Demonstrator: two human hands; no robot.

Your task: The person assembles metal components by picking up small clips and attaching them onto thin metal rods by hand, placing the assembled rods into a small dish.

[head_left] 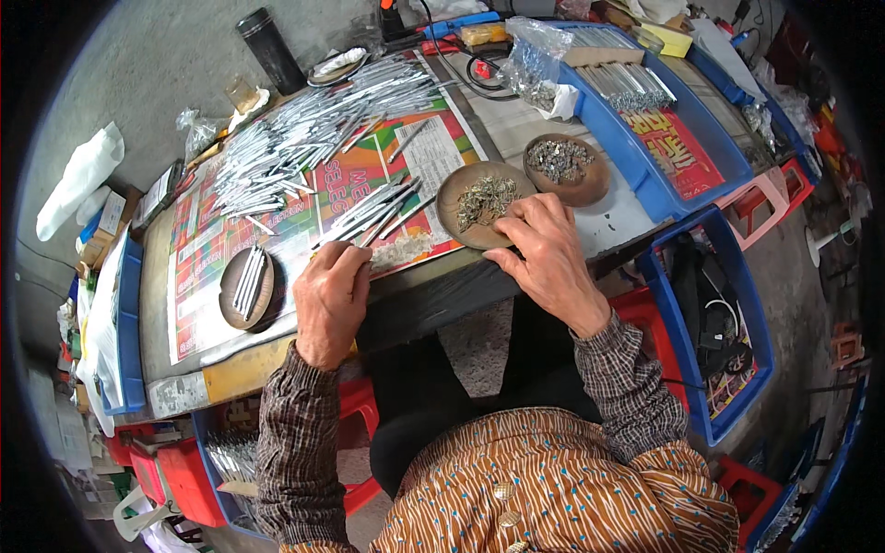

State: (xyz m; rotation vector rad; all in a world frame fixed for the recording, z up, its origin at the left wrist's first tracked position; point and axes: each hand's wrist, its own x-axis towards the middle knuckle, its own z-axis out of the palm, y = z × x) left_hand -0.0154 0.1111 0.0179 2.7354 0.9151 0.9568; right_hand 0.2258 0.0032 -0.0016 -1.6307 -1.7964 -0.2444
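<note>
Here, apart, grips unclear, left hand [332, 297] is near rods [376, 208], right hand [549, 258] over bowl [452, 199].

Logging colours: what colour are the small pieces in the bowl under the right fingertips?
The small pieces look dull yellowish-gold, shown best in the head view.

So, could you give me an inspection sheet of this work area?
Surface: table, partly covered by a printed sheet.
Job's things: heaped silvery rods; dish holding more; bowl of golden bits; bowl of dark bits.
Clutter: black cylinder, clear plastic bag.
Left fingers: curled near the table's front edge; contents unclear.
Right fingers: at the golden bits' bowl; grip unclear.
Cables: black cable, looped.
Surroundings: blue crate, red stool.
</note>
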